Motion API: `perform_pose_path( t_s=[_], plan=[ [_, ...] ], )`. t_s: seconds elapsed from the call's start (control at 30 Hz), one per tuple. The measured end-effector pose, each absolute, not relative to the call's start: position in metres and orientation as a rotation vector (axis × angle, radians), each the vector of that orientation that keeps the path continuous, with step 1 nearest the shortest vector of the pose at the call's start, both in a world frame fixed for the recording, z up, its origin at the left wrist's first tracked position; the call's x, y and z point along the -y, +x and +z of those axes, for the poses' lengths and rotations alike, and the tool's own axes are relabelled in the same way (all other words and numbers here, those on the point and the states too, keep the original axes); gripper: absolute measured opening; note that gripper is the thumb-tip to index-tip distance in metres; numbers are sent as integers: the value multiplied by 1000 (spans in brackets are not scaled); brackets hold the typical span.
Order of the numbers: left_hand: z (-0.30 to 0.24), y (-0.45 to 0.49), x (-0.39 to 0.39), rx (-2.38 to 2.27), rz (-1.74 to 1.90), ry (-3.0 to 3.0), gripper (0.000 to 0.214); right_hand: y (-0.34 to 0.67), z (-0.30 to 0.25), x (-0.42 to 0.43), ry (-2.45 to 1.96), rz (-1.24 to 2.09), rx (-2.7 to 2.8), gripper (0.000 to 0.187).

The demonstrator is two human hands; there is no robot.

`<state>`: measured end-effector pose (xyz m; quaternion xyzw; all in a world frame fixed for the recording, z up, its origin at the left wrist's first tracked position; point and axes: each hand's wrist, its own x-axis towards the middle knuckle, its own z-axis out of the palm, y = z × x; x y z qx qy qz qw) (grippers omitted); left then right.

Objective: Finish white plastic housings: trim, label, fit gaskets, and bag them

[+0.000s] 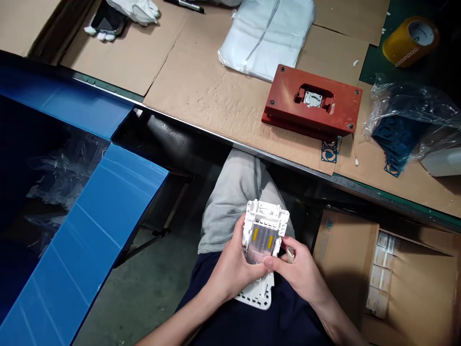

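Above my lap I hold a white plastic housing [266, 211] in both hands. A translucent grey panel [262, 242] with two yellow strips sits in its middle, and a slotted white end sticks out below my hands. My left hand [232, 259] is closed around the housing's left side, its thumb lying across the lower part of the panel. My right hand [298, 266] grips the right edge, thumb tip near the left thumb. A small beige piece [290, 254] shows at the curled fingers of my right hand; its kind is unclear.
On the cardboard-covered bench [194, 81] are a red fixture block [313, 120] with a metal part [312, 99], a bagged white stack [266, 38], yellow tape [406, 43], blue gaskets [396, 139] and a cotton swab [356, 161]. A blue bin [90, 230] stands left, an open carton [414, 288] right.
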<state>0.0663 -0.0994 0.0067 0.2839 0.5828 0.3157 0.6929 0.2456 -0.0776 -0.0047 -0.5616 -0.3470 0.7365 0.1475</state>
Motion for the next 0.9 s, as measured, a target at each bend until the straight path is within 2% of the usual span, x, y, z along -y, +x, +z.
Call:
perform_pose_path(
  t_s=[0.13,0.23,0.47,0.77,0.9],
  plan=[
    [6,69,108,-1244,770,618,94,245,-7,90,-1593,2026,1116,42],
    [5,70,109,-1252,776,629,97,245,-10,91,-1634,1958,1232,37],
    [7,70,115,-1357,724,684,107,254,-8,94,-1583,2054,1162,44],
    [1,73,113,-1306,819,630,103,251,-15,97,-1630,1926,1248,39],
    [3,71,112,-1313,772,657,98,250,-14,92,-1615,1973,1243,43]
  ],
)
